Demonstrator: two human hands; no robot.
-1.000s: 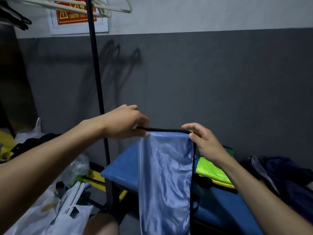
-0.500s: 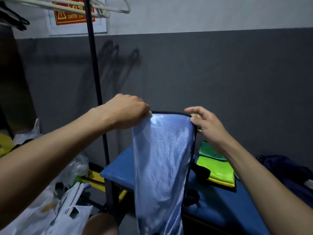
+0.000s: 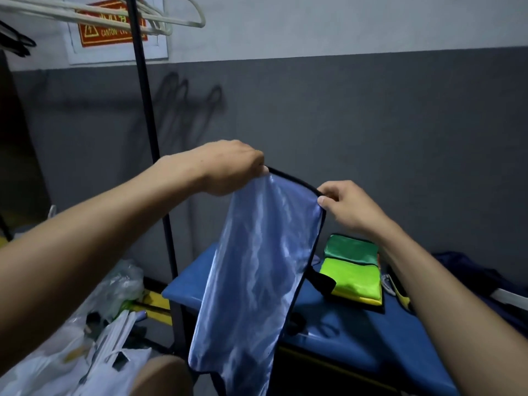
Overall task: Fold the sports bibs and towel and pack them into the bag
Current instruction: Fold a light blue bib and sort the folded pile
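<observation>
A shiny blue sports bib point(image 3: 257, 270) with black trim hangs in the air, folded lengthwise into a long strip. My left hand point(image 3: 228, 167) pinches its top left corner and my right hand point(image 3: 345, 204) pinches its top right corner, slightly lower. On the blue padded bench point(image 3: 328, 335) behind it lies a stack of folded bibs point(image 3: 351, 270), dark green above bright green and yellow. A dark blue bag point(image 3: 483, 281) shows partly at the bench's right end, behind my right arm.
A black clothes-rack pole point(image 3: 154, 167) stands just left of the bench, with white hangers point(image 3: 160, 18) on top. White plastic bags point(image 3: 85, 347) and clutter cover the floor at lower left. A grey wall runs behind the bench.
Both hands have raised the blue bib higher and slightly to the right. My right hand now sits lower than the left, so the top edge slopes. More of the folded stack shows.
</observation>
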